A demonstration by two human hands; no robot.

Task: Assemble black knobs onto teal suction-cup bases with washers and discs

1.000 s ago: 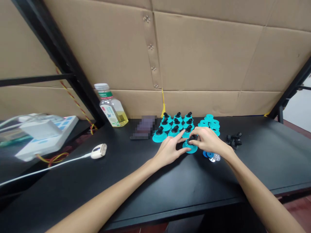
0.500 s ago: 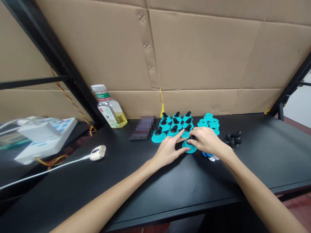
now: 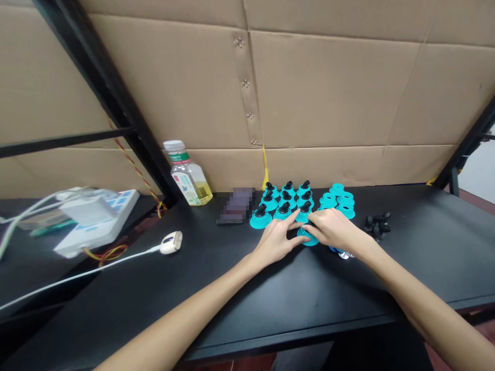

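My left hand (image 3: 275, 240) lies low over the black tabletop, its thumb and index finger closed around the rim of a teal suction cup (image 3: 309, 240). From above, my right hand (image 3: 333, 226) pinches the black fitting at the centre of the same cup. That fitting is mostly hidden by my fingers. Just behind my hands stand several finished-looking teal cups (image 3: 261, 220) in rows, each topped with a black elbow fitting (image 3: 284, 207). Beyond my right hand are several bare teal cups (image 3: 345, 209) without black tops. Blue and silvery discs (image 3: 343, 254) lie partly under my right hand.
Loose black fittings (image 3: 377, 225) sit in a pile on the right. To the left are a blurred phone-like object (image 3: 235, 206), a bottle of yellow liquid (image 3: 190, 180), a white cable with a cream plug (image 3: 171, 242) and a power strip (image 3: 96, 221). A cardboard wall (image 3: 340, 93) rises behind.
The view has swung slightly left, so everything sits farther right in the picture. Both hands stay on the same teal cup; the right fingers now cover more of its black fitting.
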